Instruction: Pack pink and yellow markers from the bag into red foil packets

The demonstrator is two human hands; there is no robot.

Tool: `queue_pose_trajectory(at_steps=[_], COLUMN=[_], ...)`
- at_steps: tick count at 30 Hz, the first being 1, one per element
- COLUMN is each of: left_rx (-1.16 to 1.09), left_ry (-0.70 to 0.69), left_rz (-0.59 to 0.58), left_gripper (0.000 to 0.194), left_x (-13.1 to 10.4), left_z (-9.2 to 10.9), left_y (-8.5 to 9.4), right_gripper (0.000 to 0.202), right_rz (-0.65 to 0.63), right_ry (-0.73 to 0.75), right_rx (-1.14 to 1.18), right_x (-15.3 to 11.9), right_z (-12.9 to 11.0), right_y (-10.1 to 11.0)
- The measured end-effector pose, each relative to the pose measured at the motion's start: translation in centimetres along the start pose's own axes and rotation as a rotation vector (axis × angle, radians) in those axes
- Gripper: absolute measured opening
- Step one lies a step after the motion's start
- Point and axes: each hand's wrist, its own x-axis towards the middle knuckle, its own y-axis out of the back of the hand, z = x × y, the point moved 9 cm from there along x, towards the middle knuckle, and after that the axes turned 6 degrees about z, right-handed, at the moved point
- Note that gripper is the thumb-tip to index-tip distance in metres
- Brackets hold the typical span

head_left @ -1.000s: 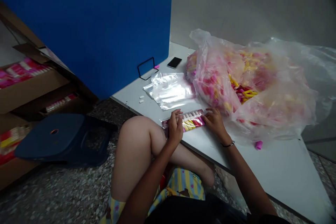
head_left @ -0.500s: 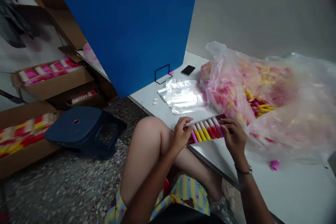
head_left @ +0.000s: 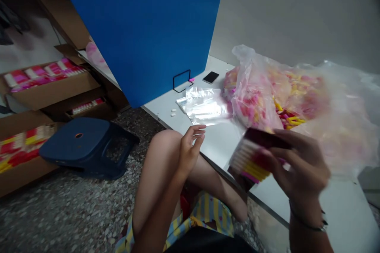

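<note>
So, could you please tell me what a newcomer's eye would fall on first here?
Probably the tall blue panel at the white table's far left, the largest block of strong colour. Next would be the big translucent bag on the table's right, holding pink, red and yellow pieces. In the foreground, the right hand, blurred, grips a packet of coloured sticks.

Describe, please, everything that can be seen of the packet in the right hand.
The packet is blurred: a dark-red backing carries a row of sticks, whitish at one end, coloured pink, yellow and red at the other. It slants over the white table, one end gripped by the right hand. Material unclear.
</note>
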Motion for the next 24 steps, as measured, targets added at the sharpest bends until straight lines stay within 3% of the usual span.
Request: queue_pose_trajectory(at_steps=[4, 7, 11, 14, 17, 18, 20, 21, 24], left_rx=[-0.040, -0.060, -0.054, -0.052, -0.050, -0.052, -0.057, -0.057, -0.043], left_ry=[0.045, 0.065, 0.109, 0.140, 0.162, 0.166, 0.173, 0.176, 0.183], left_rz=[0.012, 0.005, -0.030, -0.029, -0.021, -0.020, -0.020, -0.022, -0.026], left_gripper=[0.022, 0.021, 0.021, 0.021, 0.023, 0.023, 0.023, 0.023, 0.023], left_x=[0.2, 0.1, 0.0, 0.1, 0.1, 0.1, 0.1, 0.1, 0.0], left_z=[-0.8, -1.2, -1.7, -2.2, -2.6, -2.7, -2.8, -2.9, -3.0], left_y=[0.1, -0.2, -0.5, -0.5, -0.5, -0.5, -0.5, -0.6, -0.6], right_gripper=[0.010, 0.009, 0.013, 0.015, 0.020, 0.021, 0.018, 0.016, 0.016], right_rz=[0.076, -0.095, 0.093, -0.047, 0.203, 0.213, -0.019, -0.064, 0.131], right_ry=[-0.033, 0.043, -0.036, 0.024, 0.049, 0.090, 0.102, 0.079, -0.019], right_rx=[-0.056, -0.036, -0.068, -0.031, -0.075, -0.062, -0.017, -0.019, -0.101], right_x=[0.2, -0.4, -0.7, -0.6, 0.0, 0.1, 0.0, -0.1, -0.5], right_z=[0.2, -0.4, 0.2, -0.2, -0.2, -0.4, -0.3, 0.0, 1.3], right_y=[1.3, -0.7, 0.7, -0.1, 2.6, 2.6, 0.3, -0.3, 1.1])
